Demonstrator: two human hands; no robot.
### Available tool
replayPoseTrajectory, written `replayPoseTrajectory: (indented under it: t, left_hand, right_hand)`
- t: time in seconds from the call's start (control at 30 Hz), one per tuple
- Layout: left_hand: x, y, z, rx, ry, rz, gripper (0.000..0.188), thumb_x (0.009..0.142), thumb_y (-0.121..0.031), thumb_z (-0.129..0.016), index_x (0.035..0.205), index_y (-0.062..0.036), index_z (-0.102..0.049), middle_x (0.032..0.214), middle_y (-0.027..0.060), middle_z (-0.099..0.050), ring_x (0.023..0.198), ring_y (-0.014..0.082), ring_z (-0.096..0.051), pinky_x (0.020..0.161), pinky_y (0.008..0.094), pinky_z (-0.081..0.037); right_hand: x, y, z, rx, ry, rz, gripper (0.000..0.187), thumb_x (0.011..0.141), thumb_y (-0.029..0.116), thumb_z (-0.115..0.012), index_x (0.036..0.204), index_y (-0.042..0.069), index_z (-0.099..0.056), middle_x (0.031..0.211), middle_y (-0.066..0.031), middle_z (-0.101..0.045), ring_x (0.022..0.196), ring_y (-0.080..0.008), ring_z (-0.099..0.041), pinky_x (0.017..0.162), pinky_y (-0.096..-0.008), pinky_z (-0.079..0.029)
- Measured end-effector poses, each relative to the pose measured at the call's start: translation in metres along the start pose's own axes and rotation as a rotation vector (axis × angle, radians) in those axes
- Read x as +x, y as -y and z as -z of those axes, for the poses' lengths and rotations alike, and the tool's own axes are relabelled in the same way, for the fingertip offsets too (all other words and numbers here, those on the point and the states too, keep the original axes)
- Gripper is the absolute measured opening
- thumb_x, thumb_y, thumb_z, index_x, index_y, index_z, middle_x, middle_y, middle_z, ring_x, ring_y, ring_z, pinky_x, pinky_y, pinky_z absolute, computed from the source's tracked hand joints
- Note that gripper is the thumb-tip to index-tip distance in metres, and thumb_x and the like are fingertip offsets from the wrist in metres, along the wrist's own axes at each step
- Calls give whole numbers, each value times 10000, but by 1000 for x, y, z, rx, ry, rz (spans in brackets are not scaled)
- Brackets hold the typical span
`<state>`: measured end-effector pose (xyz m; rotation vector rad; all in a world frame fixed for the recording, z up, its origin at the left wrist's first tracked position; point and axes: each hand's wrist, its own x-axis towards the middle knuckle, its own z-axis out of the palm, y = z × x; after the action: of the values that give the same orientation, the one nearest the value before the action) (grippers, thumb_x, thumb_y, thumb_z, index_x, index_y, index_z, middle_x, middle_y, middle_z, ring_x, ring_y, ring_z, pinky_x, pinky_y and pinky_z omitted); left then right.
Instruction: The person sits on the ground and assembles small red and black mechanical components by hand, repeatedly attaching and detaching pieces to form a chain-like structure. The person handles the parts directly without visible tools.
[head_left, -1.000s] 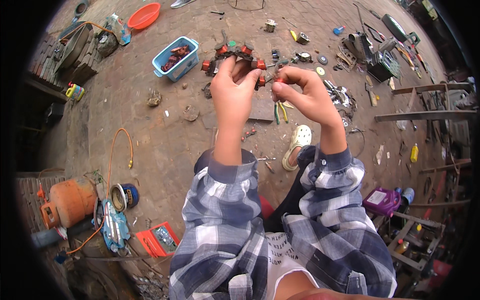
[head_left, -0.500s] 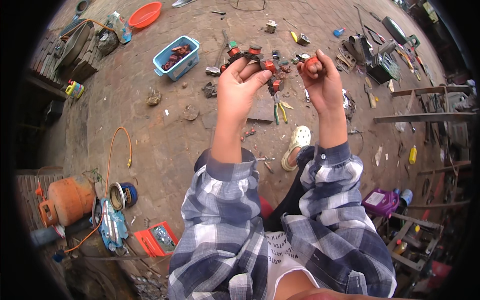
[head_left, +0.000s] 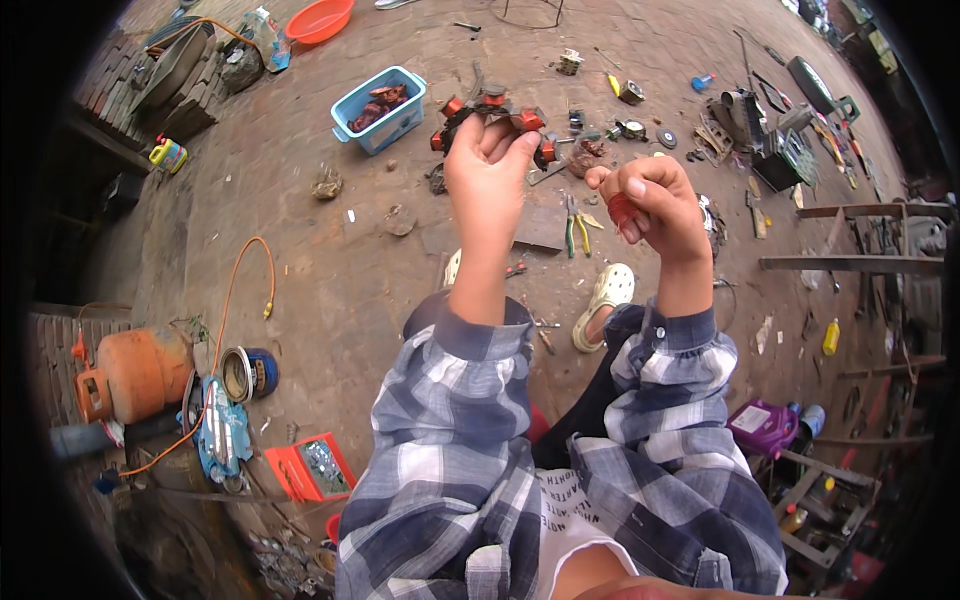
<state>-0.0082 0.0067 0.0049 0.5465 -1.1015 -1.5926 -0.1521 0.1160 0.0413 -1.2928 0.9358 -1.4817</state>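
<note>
nearest are the blue-and-white plaid sleeves, out of which both bare hands reach over a paved floor. the right hand is bent at the wrist with its fingers curled in, a bundle of red wire caught among them; whether the wire loops round a finger i cannot tell. the left hand is raised a little farther out, thumb and fingers pinched on a black ringed part that carries red coils along its far edge; the hand hides the ring's near side. the two hands are apart, and so are the things they hold. below them on the floor, a cream clog is on a foot, and past it pliers with green and yellow handles lie just beside a flat dark slab. farther off, to the left of the ringed part, stands a light-blue basket with tangled reddish-brown wire inside. beyond that, near the upper edge, sits a round orange basin.
</note>
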Motion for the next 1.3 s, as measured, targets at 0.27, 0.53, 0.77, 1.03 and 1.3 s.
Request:
replayPoseTrajectory:
  t: [0.27, 0.53, 0.77, 1.03, 1.3]
  left_hand:
    - [-1, 15, -3, 737, 102, -103, 287, 748, 21, -674, 1005, 60, -553, 960, 177, -686, 908, 223, -682, 789, 323, -538]
    - [-10, 43, -60, 42, 114, -84, 274, 711, -27, -665, 945, 41, -539, 868, 193, -661, 819, 325, -655, 718, 402, -520]
    - [-23, 22, -83, 281, 195, -344, 365, 784, -101, -632, 1064, 37, -443, 1051, 234, -554, 968, 416, -566, 792, 475, -459]
    - [-92, 15, -106, -74, 545, -53, 284, 829, -27, -595, 1069, 42, -459, 1030, 179, -600, 959, 273, -635, 735, 363, -536]
    - [-164, -15, -15, -75, 470, 151, 346, 826, 42, -586, 1147, 62, -459, 1023, 166, -630, 964, 244, -658, 795, 329, -548]
  right_hand:
    - [12, -1, 7, 143, -324, 384, 296, 940, 145, -491, 1123, -62, -593, 1110, -186, -626, 1004, -252, -598, 991, -350, -413]
    - [-2, -7, 52, -1299, -464, 291, 233, 969, 138, -527, 1119, -12, -624, 989, -73, -650, 918, -160, -581, 840, -270, -445]
    - [-79, 45, 54, -496, -457, 185, 334, 1000, 217, -430, 917, -37, -630, 858, -89, -629, 778, -138, -572, 1083, -437, -350]
    - [-114, 89, -18, -329, -572, 505, 433, 976, 236, -394, 1328, -1, -481, 1395, -162, -460, 1297, -249, -434, 1153, -440, -163]
    - [-166, 40, -102, -1503, -366, -28, 179, 805, 80, -661, 969, 27, -614, 892, -94, -643, 878, -264, -615, 1076, -452, -284]
